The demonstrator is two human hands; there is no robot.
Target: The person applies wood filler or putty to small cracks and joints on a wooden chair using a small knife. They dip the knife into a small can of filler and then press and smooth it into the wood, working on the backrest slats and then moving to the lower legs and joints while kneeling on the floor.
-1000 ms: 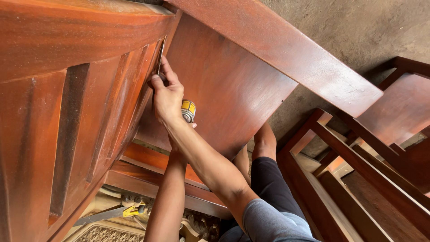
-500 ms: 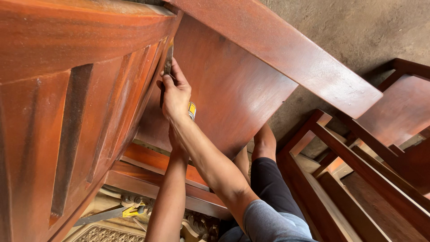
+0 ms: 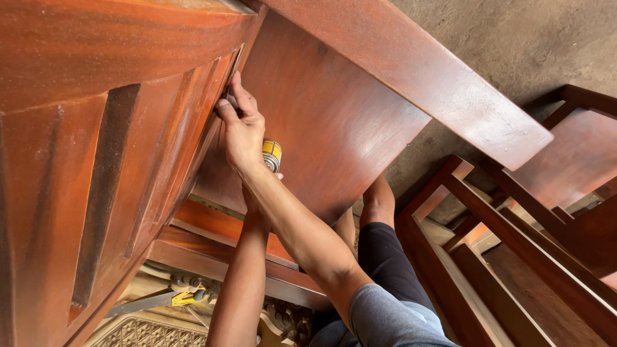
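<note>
1. Hands meet at the seam where the slatted chair back (image 3: 122, 173) joins the flat wooden panel (image 3: 328, 122).
2. The right hand (image 3: 243, 132) presses flat there, fingers (image 3: 239, 90) extended against a thin strip tucked in the joint, gripping nothing.
3. The left hand (image 3: 257, 186) sits hidden behind the right wrist; I cannot tell its grip, though a small yellow tin (image 3: 272, 154) shows beside it.
4. This looks like work along the joint, which likely calls for steady pressure.
</note>
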